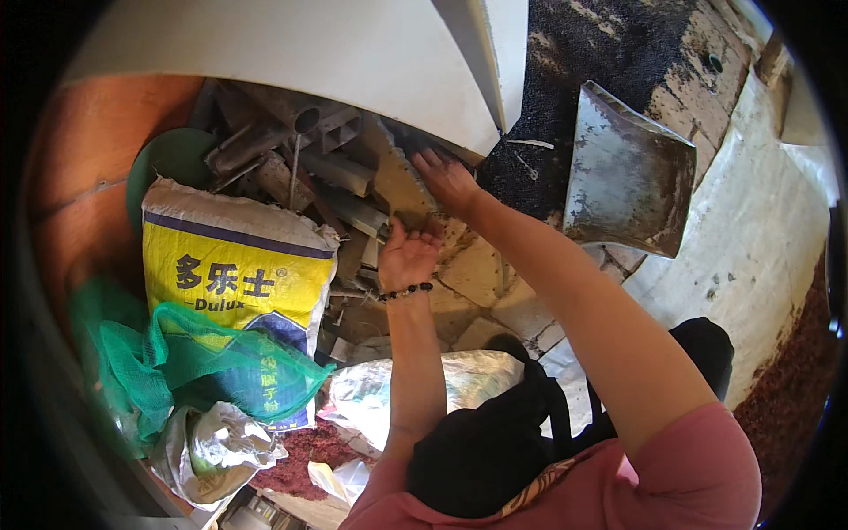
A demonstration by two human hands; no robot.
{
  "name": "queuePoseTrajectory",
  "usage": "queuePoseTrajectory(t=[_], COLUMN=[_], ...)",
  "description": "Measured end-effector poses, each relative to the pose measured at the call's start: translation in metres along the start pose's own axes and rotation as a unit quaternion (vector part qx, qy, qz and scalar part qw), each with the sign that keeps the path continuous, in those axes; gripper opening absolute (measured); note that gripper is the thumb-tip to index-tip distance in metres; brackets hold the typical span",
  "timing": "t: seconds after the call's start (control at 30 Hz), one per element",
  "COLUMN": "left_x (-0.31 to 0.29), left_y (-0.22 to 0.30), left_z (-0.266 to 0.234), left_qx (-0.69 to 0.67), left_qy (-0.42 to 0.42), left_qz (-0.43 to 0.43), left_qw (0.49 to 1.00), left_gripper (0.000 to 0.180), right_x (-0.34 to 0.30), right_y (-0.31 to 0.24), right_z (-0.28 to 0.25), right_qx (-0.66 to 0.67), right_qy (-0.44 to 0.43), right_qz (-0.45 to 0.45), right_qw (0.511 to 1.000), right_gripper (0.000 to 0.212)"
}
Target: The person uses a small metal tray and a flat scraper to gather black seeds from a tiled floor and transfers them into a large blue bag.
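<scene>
A flat, tan-brown piece with a jagged edge [399,181] leans among scrap under a white panel. My left hand [409,259], palm up and wearing a beaded bracelet, has its thumb and curled fingers at the lower end of this piece. Along the piece's right edge lies my right hand [449,184], back up, fingers stretched out; its thumb is hidden. Just left of both hands are a square metal tube [353,212], a round pipe [305,119] and several other lengths of scrap.
A white panel [353,53] overhangs the pile. On the left stand a yellow-and-white sack [238,230], green netting [221,353] and a crumpled white bag [216,450]. A bent metal sheet [627,172] lies right, near black matting [601,53] and pale sheeting [733,238].
</scene>
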State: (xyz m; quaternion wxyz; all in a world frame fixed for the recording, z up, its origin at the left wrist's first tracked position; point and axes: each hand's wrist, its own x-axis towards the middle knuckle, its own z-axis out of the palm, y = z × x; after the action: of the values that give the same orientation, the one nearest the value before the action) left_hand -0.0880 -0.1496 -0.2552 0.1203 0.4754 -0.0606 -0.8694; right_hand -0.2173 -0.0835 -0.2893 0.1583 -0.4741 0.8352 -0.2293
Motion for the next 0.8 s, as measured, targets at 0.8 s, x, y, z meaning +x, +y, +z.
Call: queuePoseTrajectory(t=[0.8], left_x=[0.01], left_y=[0.008], left_z=[-0.016], left_qx=[-0.023], left_qy=[-0.063], left_qz=[-0.017], left_qw=[0.998], left_gripper=[0.041], right_x=[-0.095], right_y=[0.024], right_z=[-0.064], right_qx=[-0.285], right_qy=[-0.005], right_qz=[-0.164], right_qw=[0.944], right_gripper=[0.036])
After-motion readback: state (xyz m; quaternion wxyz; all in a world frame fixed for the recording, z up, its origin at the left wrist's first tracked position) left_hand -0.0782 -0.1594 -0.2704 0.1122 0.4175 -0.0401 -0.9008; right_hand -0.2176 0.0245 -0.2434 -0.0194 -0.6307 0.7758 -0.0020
